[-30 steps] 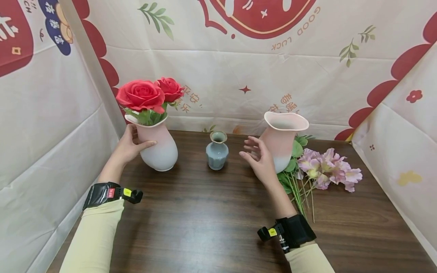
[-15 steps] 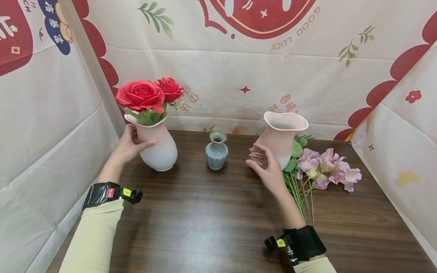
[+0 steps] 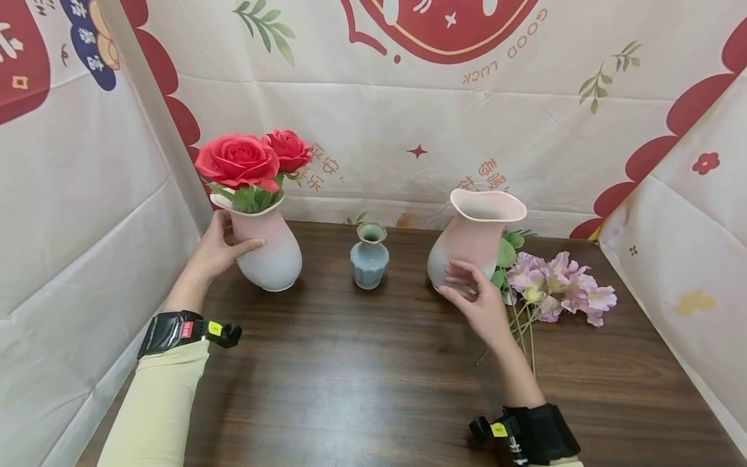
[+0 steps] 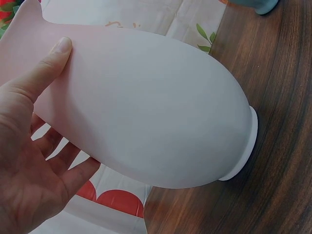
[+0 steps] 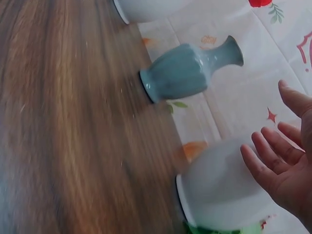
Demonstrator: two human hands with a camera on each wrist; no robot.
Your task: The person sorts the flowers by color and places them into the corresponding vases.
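Note:
On the left, my left hand (image 3: 217, 251) holds a pink-and-white vase (image 3: 270, 250) by its side below the neck. Its thumb (image 4: 57, 54) lies across the front and the other fingers go behind. Two red roses (image 3: 242, 161) with green leaves stand in that vase. My right hand (image 3: 480, 299), fingers spread and loosely bent with nothing in them, is in front of a second pink-and-white vase (image 3: 467, 240). In the right wrist view the fingertips overlap this vase's pale body (image 5: 219, 187). No flowers show in its mouth.
A small blue-green vase (image 3: 370, 258) stands between the two larger ones. Pale purple flowers (image 3: 563, 285) with green stems lie on the brown wooden table (image 3: 350, 376), right of and behind the second vase. Printed white cloth (image 3: 379, 123) encloses the back and sides.
My right hand has moved right and toward me, from the left side of the second vase to its front. My left hand still holds the vase with roses.

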